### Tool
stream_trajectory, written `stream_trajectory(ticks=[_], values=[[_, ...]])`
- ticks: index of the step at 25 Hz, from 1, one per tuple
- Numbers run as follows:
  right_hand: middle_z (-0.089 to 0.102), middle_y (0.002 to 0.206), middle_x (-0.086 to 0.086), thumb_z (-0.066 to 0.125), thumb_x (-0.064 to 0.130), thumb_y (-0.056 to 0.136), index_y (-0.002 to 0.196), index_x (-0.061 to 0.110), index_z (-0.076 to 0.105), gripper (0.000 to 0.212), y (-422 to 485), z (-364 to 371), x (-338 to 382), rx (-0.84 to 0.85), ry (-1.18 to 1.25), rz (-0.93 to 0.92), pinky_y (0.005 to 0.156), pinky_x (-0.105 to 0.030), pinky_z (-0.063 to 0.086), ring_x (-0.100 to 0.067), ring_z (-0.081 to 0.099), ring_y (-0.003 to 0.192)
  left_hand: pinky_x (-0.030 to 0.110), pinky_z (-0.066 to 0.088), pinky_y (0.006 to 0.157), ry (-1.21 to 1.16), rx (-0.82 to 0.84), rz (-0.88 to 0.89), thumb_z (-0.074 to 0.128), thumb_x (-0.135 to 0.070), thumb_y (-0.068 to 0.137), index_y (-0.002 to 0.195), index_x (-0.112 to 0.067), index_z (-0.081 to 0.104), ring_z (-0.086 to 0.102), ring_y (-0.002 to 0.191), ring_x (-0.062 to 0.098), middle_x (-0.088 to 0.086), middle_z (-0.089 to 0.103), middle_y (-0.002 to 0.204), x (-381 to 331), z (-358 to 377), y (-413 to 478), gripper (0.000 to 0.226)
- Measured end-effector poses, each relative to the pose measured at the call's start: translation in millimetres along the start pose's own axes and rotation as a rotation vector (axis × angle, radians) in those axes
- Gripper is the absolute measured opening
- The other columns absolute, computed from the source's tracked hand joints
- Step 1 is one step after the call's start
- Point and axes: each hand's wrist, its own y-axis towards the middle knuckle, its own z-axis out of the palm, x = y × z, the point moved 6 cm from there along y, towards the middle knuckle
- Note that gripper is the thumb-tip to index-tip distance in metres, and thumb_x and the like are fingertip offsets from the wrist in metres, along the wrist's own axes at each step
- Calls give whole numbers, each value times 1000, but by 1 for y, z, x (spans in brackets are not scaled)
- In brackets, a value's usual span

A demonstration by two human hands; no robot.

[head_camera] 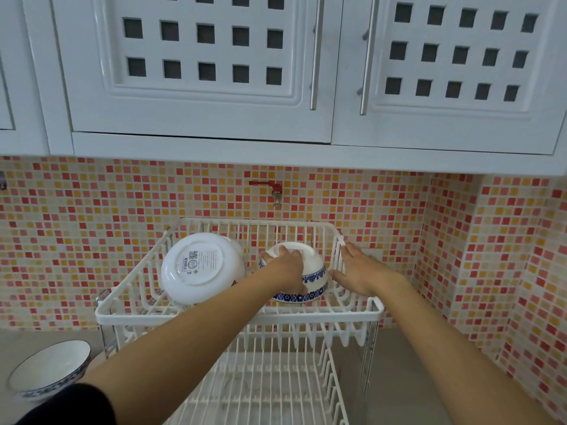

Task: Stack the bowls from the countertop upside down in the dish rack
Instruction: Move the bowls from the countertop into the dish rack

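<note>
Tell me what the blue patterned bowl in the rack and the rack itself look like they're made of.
The blue-patterned bowl, held upside down by the left hand, looks like glazed ceramic or porcelain: smooth glossy white with a printed blue band. The dish rack looks like wire coated in white plastic or paint: thin, rounded, uniformly white bars with a soft sheen. What lies under the coating can't be seen.
</note>
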Motion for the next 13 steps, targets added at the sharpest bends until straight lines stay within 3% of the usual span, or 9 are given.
stream_trajectory(ticks=[4,7,9,11,13], values=[[2,160,-8,24,51,97,150,8,5,71,-6,-15,2,-179,-7,3,120,-42,13,-23,9,147,53,6,117,-76,-128,29,44,-39,96,149,-6,-4,-1,144,41,20,-8,157,4,-25,-23,79],[15,158,-9,25,45,99,149,7,14,63,-19,-44,34,-357,91,-59,116,-40,19,-25,19,144,46,27,115,-201,-360,49,35,-26,100,147,-2,14,24,141,37,18,12,157,30,-66,-46,57],[16,158,-8,26,44,100,149,8,15,62,-24,-62,74,-405,162,-126,116,-38,18,-24,19,144,40,40,105,-268,-456,22,33,-23,101,141,1,29,43,130,34,20,32,149,63,-84,-64,48],[14,158,-8,29,43,99,149,8,13,63,-24,-73,123,-445,244,-185,116,-38,17,-23,16,145,36,42,99,-343,-497,-17,31,-27,101,136,2,37,49,123,31,19,45,141,104,-93,-85,45],[15,158,-7,32,41,99,150,9,13,62,-27,-76,180,-476,398,-240,116,-40,18,-23,15,145,38,36,106,-405,-529,-97,27,-33,102,139,-1,34,43,131,30,18,42,145,156,-94,-109,50]])
